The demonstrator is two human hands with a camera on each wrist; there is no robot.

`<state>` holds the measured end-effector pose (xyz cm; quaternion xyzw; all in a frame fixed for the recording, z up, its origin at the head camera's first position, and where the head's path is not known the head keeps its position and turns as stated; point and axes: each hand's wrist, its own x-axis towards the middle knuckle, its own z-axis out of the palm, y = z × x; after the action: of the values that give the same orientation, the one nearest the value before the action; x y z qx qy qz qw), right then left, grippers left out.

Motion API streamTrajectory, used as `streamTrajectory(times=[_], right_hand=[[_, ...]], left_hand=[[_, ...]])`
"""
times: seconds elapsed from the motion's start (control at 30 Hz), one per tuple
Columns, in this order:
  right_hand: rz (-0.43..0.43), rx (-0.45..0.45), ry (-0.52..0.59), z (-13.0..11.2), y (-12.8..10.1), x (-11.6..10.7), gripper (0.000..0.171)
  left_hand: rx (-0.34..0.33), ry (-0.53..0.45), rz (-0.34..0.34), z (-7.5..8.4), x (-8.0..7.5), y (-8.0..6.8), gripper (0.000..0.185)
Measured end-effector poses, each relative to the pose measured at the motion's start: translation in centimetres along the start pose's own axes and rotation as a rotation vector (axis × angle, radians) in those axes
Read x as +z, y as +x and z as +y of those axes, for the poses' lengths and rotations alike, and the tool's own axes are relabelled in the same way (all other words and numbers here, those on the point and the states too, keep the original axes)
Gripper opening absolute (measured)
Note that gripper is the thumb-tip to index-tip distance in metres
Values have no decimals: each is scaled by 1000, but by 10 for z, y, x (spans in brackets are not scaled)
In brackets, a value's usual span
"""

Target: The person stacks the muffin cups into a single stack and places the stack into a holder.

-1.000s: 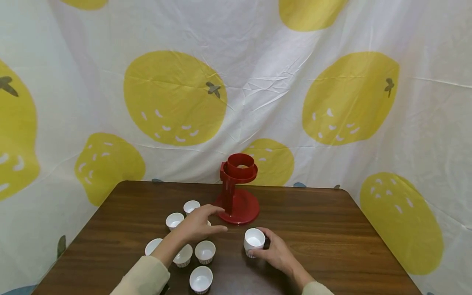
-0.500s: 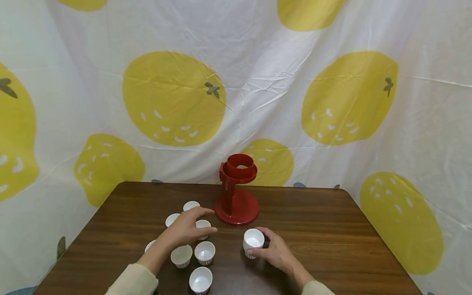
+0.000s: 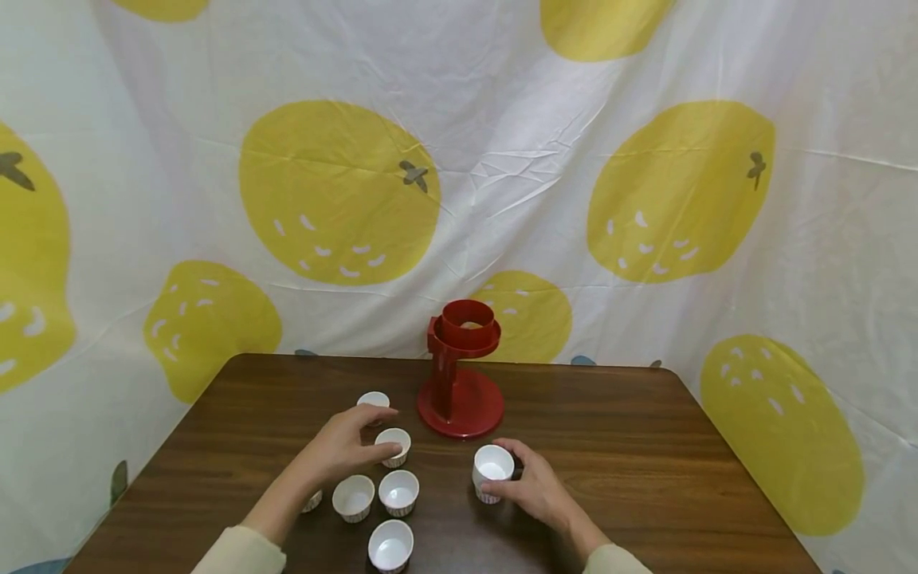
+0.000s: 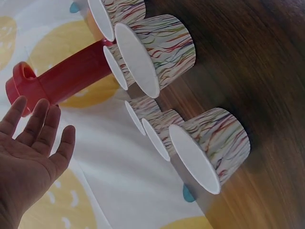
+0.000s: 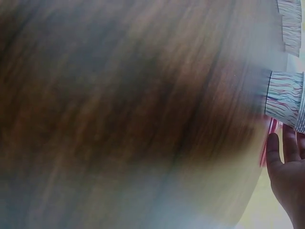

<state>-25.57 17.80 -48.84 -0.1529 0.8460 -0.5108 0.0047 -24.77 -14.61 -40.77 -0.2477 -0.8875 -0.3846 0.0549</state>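
Lemon-print cloth backs the dark tabletop [image 3: 645, 446]. I see my right hand [image 3: 534, 490] wrapped around one paper cup [image 3: 493, 470]; my left hand [image 3: 344, 446], fingers relaxed, reaches among the loose cups [image 3: 390, 510]. Nearby, the red holder [image 3: 459, 375] looks unfilled, so most work remains.

The right wrist view is mostly blurred table [image 5: 119, 95]. A cup [image 3: 312, 501] is half hidden behind the left forearm. The right hand [image 5: 288, 174] is cut off at the picture's edge.
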Motion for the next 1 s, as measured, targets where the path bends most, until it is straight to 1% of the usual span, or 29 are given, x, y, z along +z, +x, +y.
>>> streamTrajectory(times=[0.13, 0.23, 0.37, 0.53, 0.73, 1.0], right_hand=[[-1, 3, 6, -1, 0, -1, 67], [-2, 7, 20, -1, 1, -1, 65], [4, -4, 31, 0, 2, 0, 64], [13, -15, 47, 1, 2, 2, 64], [12, -10, 90, 3, 2, 4, 63], [9, 7, 43, 2, 2, 2, 63]], left_hand=[[9, 10, 15, -2, -1, -3, 50], [-10, 12, 36, -4, -2, -6, 49], [-42, -13, 63, -7, -6, -12, 47], [-63, -37, 97, -11, -12, -21, 47], [-56, -28, 137, -14, -17, -29, 47], [-92, -19, 150, -16, -21, -34, 49]])
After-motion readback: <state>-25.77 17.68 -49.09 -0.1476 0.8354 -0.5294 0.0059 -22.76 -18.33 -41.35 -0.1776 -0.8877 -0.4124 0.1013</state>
